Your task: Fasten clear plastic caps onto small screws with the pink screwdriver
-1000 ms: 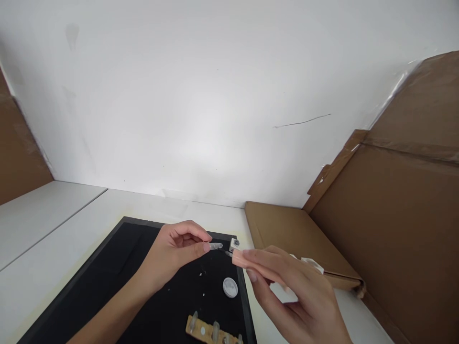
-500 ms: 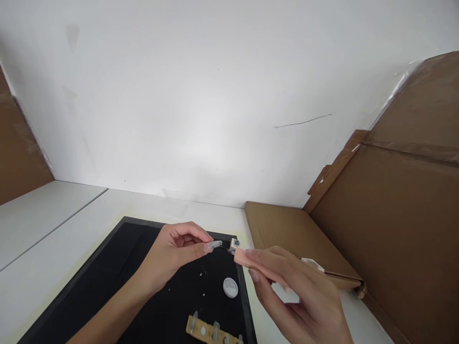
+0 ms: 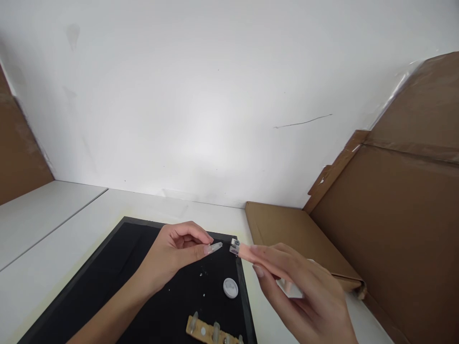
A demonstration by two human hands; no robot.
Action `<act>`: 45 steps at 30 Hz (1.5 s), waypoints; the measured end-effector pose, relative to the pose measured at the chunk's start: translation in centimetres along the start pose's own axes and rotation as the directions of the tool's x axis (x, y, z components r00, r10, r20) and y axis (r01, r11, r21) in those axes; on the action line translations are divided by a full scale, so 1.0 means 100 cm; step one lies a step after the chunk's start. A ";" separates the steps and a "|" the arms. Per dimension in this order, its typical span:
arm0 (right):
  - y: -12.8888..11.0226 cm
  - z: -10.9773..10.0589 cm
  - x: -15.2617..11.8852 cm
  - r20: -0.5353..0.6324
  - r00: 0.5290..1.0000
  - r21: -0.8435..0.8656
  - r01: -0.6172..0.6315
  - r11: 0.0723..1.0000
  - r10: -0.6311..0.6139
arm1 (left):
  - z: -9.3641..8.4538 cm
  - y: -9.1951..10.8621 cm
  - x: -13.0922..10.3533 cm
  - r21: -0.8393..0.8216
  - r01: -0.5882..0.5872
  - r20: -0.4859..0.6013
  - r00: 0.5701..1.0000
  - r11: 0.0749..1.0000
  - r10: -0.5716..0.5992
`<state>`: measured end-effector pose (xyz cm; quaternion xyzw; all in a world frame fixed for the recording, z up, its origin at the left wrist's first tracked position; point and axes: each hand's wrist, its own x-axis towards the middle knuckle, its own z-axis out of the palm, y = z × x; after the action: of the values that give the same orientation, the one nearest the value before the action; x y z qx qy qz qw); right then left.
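My left hand [image 3: 179, 246] is closed, thumb and index finger pinching a small clear piece [image 3: 215, 247] that looks like a false nail tip. Its end points right. In my right hand [image 3: 297, 282] is a pale pink stick-like thing [image 3: 246, 252], gripped between thumb and fingers. A small whitish, silvery block [image 3: 234, 246] with a dark round detail shows at its left end, just short of the clear piece. Below the hands, a tan strip [image 3: 207, 335] carries several clear tips standing up. A round white lid or dish [image 3: 230, 288] lies on the black mat [image 3: 154, 315].
Small white bits lie on the mat. A flat cardboard box [image 3: 283, 224] rests on the white table [image 3: 132, 203] at the right. Something white is partly hidden behind my right hand. Cardboard walls [image 3: 412, 200] stand at both sides, with a white wall [image 3: 215, 95] behind.
My right hand has turned slightly and shifted a little right, so the block now lines up with the pink thing's end. My left hand stays almost still.
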<state>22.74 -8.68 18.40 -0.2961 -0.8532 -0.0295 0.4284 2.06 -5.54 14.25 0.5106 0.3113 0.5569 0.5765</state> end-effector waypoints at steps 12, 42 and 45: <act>0.004 0.001 -0.002 0.010 1.000 0.012 0.002 1.000 -0.002 | -0.002 -0.003 0.000 0.025 -0.056 0.042 0.998 0.998 0.055; 0.000 0.002 0.000 0.093 0.996 0.072 -0.008 0.997 0.001 | 0.000 -0.004 0.000 0.029 -0.128 0.071 0.990 0.991 0.125; 0.004 0.002 -0.003 0.076 0.997 0.047 -0.034 0.998 0.031 | -0.001 -0.004 -0.001 0.038 -0.133 0.071 0.989 0.990 0.130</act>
<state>22.92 -8.42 17.99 -0.3004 -0.8642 0.0091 0.4035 2.09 -5.60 13.80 0.5609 0.2690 0.5691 0.5378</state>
